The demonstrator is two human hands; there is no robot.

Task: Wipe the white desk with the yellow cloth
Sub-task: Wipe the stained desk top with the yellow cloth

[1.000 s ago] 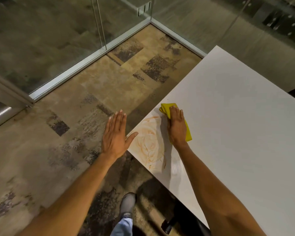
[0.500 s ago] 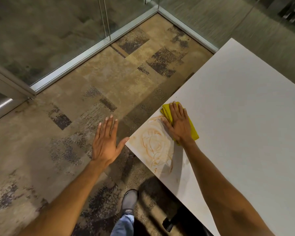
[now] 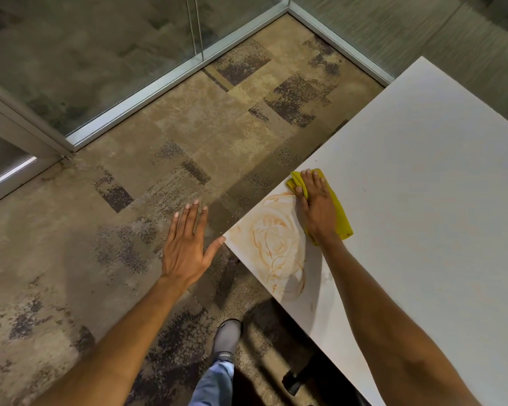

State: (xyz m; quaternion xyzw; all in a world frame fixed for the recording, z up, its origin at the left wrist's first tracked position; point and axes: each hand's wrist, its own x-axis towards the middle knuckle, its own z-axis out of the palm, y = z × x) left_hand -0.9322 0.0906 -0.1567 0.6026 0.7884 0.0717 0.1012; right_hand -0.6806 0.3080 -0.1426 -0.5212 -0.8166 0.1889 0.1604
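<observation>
The white desk [image 3: 423, 183] fills the right side of the view, its near-left corner smeared with orange swirls [image 3: 273, 241]. My right hand [image 3: 316, 206] lies flat on the folded yellow cloth [image 3: 339, 221], pressing it onto the desk just right of the smear, close to the desk's left edge. My left hand [image 3: 188, 247] hovers over the floor left of the desk corner, fingers spread and holding nothing, with the thumb tip touching the corner.
Patterned brown carpet [image 3: 159, 171] covers the floor. Glass partition walls with metal base rails [image 3: 170, 80] run along the back and left. My grey shoe [image 3: 228, 338] stands by the desk, and a dark chair caster [image 3: 291, 382] shows under its edge.
My right hand and the cloth have stayed at the right rim of the smear, shifting slightly along the desk edge. The view has drifted, and my left hand holds its spread pose by the corner.
</observation>
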